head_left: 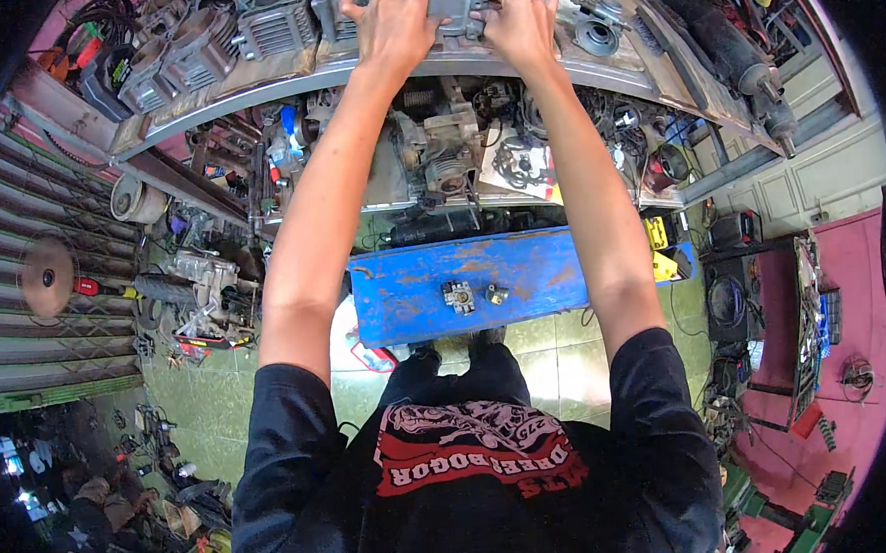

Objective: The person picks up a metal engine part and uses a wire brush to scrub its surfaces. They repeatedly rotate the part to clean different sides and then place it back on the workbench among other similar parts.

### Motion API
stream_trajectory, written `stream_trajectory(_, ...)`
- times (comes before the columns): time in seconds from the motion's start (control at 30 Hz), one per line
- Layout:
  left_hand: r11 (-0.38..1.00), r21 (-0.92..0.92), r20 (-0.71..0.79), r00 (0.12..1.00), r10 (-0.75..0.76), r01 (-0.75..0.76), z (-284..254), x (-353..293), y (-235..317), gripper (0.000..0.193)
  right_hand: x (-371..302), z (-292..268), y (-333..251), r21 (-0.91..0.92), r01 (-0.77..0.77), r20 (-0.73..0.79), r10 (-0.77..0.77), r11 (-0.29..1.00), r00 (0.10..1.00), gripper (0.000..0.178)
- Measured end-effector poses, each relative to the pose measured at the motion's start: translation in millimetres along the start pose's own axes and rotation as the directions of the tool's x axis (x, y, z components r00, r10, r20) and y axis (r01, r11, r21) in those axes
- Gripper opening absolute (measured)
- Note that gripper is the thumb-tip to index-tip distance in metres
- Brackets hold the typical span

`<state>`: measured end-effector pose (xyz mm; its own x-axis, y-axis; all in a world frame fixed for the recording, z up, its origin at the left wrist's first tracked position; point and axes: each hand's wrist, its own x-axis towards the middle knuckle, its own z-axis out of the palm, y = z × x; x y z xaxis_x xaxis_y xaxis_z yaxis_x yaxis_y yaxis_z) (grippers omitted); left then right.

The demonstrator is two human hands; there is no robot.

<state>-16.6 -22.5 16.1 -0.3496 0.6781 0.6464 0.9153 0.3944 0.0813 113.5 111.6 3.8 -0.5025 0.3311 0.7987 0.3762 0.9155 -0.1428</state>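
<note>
Both my arms reach forward to the far workbench top. My left hand [397, 21] has its fingers bent over the left end of a grey boxy metal part [455, 11], its thumb along the near side. At the other end of that part my right hand [521, 22] grips with fingers curled. The far side of the part is cut off by the picture's edge, so I cannot tell its exact kind. Finned engine cylinders [278, 30] stand in a row left of my left hand. A round metal part [597, 36] lies right of my right hand.
Below the bench top, a shelf [390, 184] holds engine parts. Nearer me is a worn blue bench [404, 299] with a small carburettor-like metal part [458, 297] and a small round metal piece [497, 294]. Dark exhaust mufflers [721, 42] lie at the far right.
</note>
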Motion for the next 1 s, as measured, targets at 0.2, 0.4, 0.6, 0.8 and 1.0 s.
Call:
stream_trajectory(0.2,0.998,-0.042,-0.015,0.999,0.048,-0.049,-0.8,1.4,-10.5,0.046,12.6,-9.5,-4.7,0.181,-0.054,0.092,0.037,0.982,0.995,0.037)
stream_trajectory(0.4,0.997,-0.042,-0.019,0.998,0.058,-0.059,2.4,7.9,-7.8,0.042,2.0,9.8,14.6,0.069,0.015,-0.047,-0.012,0.997,0.999,0.032)
stream_trajectory(0.6,0.999,-0.027,0.0,0.999,0.046,-0.046,0.3,6.9,-10.3,0.042,11.2,-3.1,3.0,0.203,-0.049,0.042,0.041,0.978,0.998,0.036)
stream_trajectory(0.8,0.99,-0.096,-0.062,0.994,0.093,-0.099,5.5,5.8,-16.4,0.044,15.7,-2.3,4.0,0.221,-0.105,0.071,0.091,0.97,0.993,0.034)
stream_trajectory(1.0,0.997,-0.001,-0.052,0.996,0.078,-0.078,12.0,9.4,-16.3,0.049,14.3,9.0,12.5,0.154,-0.08,0.08,0.069,0.985,0.994,0.033)
